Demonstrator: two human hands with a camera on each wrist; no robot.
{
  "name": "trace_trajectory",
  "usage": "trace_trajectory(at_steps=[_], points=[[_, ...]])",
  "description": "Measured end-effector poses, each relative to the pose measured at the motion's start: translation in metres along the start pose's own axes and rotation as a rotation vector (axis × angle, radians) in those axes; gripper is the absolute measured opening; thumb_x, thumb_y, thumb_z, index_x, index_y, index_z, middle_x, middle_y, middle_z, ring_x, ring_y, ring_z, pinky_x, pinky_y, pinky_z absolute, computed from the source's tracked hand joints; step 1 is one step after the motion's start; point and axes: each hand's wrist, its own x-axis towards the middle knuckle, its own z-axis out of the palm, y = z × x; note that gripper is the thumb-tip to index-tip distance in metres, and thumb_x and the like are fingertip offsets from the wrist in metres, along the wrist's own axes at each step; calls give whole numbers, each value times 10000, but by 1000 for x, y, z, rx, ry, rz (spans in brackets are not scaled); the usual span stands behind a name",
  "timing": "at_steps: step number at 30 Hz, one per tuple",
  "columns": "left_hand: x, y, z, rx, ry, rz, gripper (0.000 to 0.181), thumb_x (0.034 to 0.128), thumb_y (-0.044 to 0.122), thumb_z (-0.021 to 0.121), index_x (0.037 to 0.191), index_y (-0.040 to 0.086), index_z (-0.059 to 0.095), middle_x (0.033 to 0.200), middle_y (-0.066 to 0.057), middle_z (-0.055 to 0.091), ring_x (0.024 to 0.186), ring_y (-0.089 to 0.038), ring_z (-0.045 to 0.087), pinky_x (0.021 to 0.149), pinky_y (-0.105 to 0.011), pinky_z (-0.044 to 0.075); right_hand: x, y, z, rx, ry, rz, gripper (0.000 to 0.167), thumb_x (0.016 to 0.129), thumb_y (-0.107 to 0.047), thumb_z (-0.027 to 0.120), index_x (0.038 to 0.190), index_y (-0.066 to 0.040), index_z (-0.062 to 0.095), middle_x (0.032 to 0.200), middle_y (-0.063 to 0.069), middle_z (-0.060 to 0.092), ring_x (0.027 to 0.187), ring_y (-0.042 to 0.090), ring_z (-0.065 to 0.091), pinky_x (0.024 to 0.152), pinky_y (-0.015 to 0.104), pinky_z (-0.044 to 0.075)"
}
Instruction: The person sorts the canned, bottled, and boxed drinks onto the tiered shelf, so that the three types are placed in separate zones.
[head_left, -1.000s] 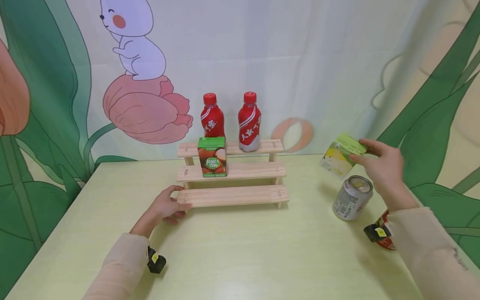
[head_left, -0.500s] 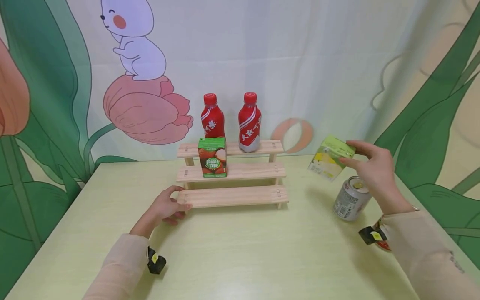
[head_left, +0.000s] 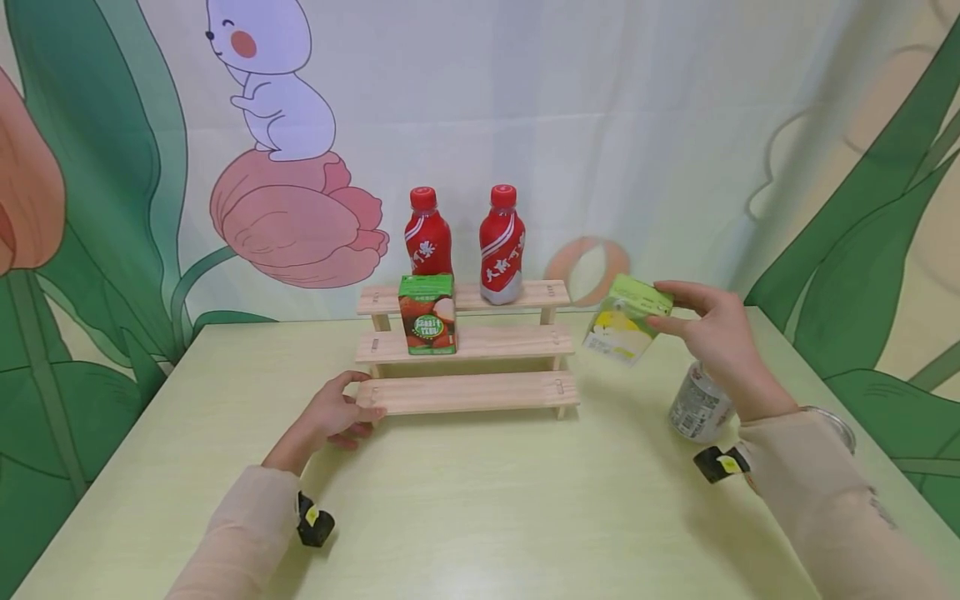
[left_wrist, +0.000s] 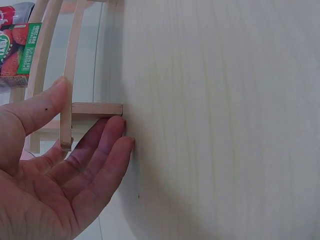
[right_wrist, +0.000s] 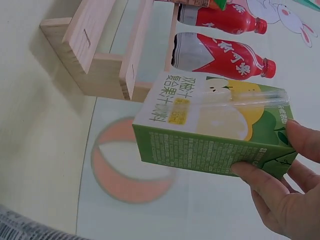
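Note:
My right hand pinches a green and yellow juice box near its top, holding it tilted in the air to the right of a three-step wooden rack. A clear straw wrapper runs along the box in the right wrist view. At the rack's lowest step, my left hand grips the left end, thumb on the board and fingers around the edge and leg. A lychee juice box stands on the middle step. Two red bottles stand on the top step, the left one partly hidden by the lychee box.
A silver can stands on the table under my right wrist, partly covered by it. Another can is mostly hidden behind the right sleeve. A printed curtain hangs close behind the rack.
My right hand has carried the green and yellow juice box leftward, closer to the rack, passing over the silver can. The left hand keeps its place on the rack.

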Motion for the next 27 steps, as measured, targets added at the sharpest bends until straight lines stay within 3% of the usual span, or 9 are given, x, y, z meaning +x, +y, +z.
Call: trace_trajectory(at_steps=[5,18,27], points=[[-2,2,-1,9,3,-10,634,806,174,701,1314,102,328,946,-162,591,684,-222,617,555,-380,511,8,-7,10,30,-26,-9,504,822,-110,675,1284,-16,497,1201,173,522,1158,244,405,969,469,306],[-2,1,0,2,-3,-16,636,808,189,700,1316,109,326,949,-158,590,709,-238,618,559,-381,510,27,-23,34,105,-102,-67,467,790,17,661,1234,48,519,1172,192,542,1027,168,477,832,247,395],[-2,1,0,0,2,-19,628,803,176,704,1308,119,335,942,-156,586,710,-244,619,554,-380,509,39,-30,53,144,-150,-93,436,783,49,640,1205,68,536,1103,194,577,945,163,506,769,220,427]])
